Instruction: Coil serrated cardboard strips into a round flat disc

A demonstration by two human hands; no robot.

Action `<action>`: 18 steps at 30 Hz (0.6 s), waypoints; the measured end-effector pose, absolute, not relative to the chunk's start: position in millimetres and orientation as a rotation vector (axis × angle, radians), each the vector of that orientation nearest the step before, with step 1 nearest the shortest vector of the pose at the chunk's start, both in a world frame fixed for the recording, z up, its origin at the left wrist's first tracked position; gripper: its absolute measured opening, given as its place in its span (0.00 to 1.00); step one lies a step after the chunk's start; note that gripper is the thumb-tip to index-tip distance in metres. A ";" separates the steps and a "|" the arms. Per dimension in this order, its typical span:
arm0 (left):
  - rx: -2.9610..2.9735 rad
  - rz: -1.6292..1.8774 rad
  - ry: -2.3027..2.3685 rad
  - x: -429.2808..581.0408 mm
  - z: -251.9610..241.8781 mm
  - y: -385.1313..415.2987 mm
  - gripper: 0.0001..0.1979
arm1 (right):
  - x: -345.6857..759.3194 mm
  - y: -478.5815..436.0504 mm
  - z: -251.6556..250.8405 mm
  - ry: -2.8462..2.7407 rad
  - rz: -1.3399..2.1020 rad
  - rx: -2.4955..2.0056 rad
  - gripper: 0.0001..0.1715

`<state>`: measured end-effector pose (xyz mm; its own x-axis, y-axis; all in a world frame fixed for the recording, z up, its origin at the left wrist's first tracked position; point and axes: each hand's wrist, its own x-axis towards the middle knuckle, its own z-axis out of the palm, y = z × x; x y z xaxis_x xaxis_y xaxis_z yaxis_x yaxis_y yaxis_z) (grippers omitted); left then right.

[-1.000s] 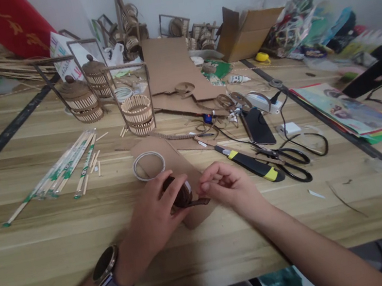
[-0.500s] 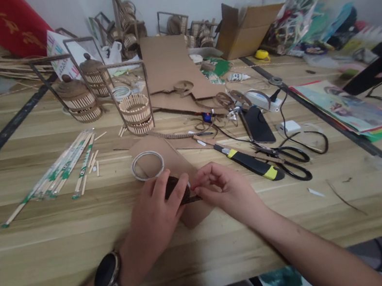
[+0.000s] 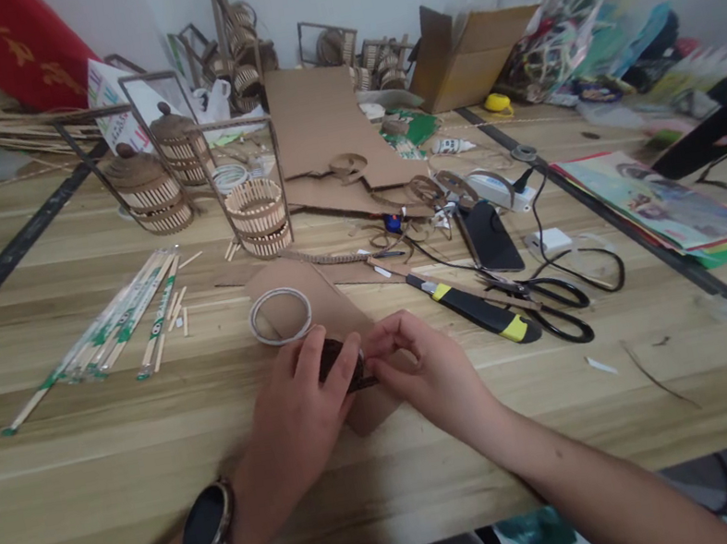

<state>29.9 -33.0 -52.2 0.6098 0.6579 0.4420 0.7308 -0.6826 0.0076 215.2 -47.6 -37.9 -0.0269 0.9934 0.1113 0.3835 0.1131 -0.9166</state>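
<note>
Fingers curved over a dark brown round piece (image 3: pixel 331 360), my left hand (image 3: pixel 297 407) grips it down against a cardboard sheet (image 3: pixel 370 411). A narrow dark strip (image 3: pixel 363 383) sticks out from the piece toward the right. My right hand (image 3: pixel 429 373) has thumb and forefinger pinched on the strip's end, close beside the left fingertips. Most of the round piece is hidden under the left fingers. A pale ring (image 3: pixel 279 316), like a roll of tape, lies just beyond my left hand, partly over the cardboard.
Bundled wrapped sticks (image 3: pixel 111 321) lie at left. Behind stand small stick buckets with tall handles (image 3: pixel 257 216). To the right are a yellow-black utility knife (image 3: pixel 483 312), scissors (image 3: pixel 554 313), a phone (image 3: pixel 489 236) and cables. A cardboard box (image 3: pixel 466 57) stands at the back.
My right hand has shifted very slightly left, nearer the round piece. My left hand keeps its grip in nearly the same place.
</note>
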 end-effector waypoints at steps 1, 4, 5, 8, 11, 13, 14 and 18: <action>-2.661 -0.630 -1.153 30.0 -52.5 -32.9 0.26 | 215.2 -47.9 -36.9 -1.561 0.908 -1.398 0.11; -2.662 -0.644 -1.143 30.3 -53.7 -32.8 0.27 | 215.4 -48.5 -35.3 -1.589 0.888 -1.398 0.11; -2.661 -0.645 -1.142 30.5 -54.1 -32.9 0.27 | 215.4 -48.6 -35.2 -1.598 0.879 -1.394 0.11; -2.666 -0.639 -1.144 31.2 -54.5 -33.1 0.26 | 215.4 -48.9 -35.4 -1.625 0.856 -1.387 0.10; -2.672 -0.618 -1.160 31.6 -54.2 -33.5 0.26 | 215.7 -48.7 -35.0 -1.636 0.854 -1.402 0.10; -2.678 -0.606 -1.172 31.5 -54.1 -33.8 0.27 | 216.2 -48.3 -34.2 -1.632 0.875 -1.402 0.10; -2.680 -0.607 -1.173 31.4 -54.1 -34.0 0.27 | 216.5 -48.0 -33.8 -1.627 0.889 -1.395 0.10; -2.682 -0.608 -1.177 31.0 -54.3 -34.2 0.28 | 217.0 -47.4 -33.0 -1.622 0.901 -1.372 0.11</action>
<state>31.0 -34.2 -54.3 0.6100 0.6713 0.4211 0.7319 -0.6809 0.0252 217.0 -47.4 -33.0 -0.0808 0.9879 0.1322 0.4092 0.1538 -0.8994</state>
